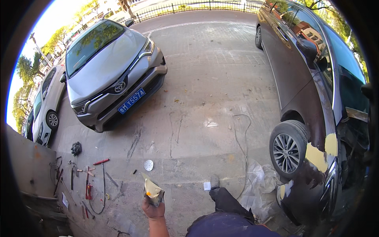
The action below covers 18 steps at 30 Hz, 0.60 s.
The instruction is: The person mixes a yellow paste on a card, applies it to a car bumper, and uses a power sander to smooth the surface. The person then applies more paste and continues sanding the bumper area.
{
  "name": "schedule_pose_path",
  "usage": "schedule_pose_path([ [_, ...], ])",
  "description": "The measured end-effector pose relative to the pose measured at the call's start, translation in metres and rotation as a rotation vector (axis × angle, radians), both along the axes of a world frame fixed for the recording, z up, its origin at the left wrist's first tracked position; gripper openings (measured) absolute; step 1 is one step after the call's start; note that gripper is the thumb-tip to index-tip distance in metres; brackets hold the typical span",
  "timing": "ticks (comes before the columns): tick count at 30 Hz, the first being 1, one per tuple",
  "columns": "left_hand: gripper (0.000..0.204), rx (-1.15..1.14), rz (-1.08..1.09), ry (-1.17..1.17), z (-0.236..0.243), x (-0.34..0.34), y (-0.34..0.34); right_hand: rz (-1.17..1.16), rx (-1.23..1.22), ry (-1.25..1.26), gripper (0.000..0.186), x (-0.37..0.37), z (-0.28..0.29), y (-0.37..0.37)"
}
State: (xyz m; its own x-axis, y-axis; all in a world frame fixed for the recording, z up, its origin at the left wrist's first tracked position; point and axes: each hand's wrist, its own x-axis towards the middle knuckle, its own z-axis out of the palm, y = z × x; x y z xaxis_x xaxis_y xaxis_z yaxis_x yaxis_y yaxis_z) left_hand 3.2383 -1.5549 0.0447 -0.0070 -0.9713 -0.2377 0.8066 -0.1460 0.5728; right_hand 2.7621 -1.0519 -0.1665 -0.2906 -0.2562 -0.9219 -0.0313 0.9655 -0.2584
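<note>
My left hand (pixel 152 209), at the bottom centre, grips a dark, smeared board or scraper (pixel 160 199) carrying pale cream paste (pixel 152 185) with a small orange spot. My right hand is not in view. At the right stands a dark brown car (pixel 292 79) with pale yellow filler patches (pixel 316 157) around its front wheel arch and bumper. Its front wheel (pixel 287 152) is turned outward. A round perforated sanding disc (pixel 149 165) lies on the concrete just beyond my left hand. My leg (pixel 229 205) and grey shoe (pixel 215 181) are at the bottom.
A silver SUV (pixel 102 67) and a white car (pixel 45 114) stand at the left. Red-handled tools (pixel 88 191), a hose (pixel 103 185) and a dark bundle (pixel 76 148) lie on the ground. Plastic sheeting (pixel 258 185) and a cable (pixel 246 150) lie beside the brown car. A railing (pixel 189 8) runs behind.
</note>
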Motion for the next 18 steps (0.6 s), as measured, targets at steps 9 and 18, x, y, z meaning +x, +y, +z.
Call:
schedule_pose_path([
  [9,0.055,0.024,-0.125,0.064,0.081,-0.165,-0.218,-0.569,-0.166,0.094,0.023,-0.079,0.027,-0.287],
  [18,0.033,-0.005,-0.129,-0.118,0.073,-0.269,-0.458,-0.591,-0.039,0.004,0.017,-0.182,0.043,-0.538],
])
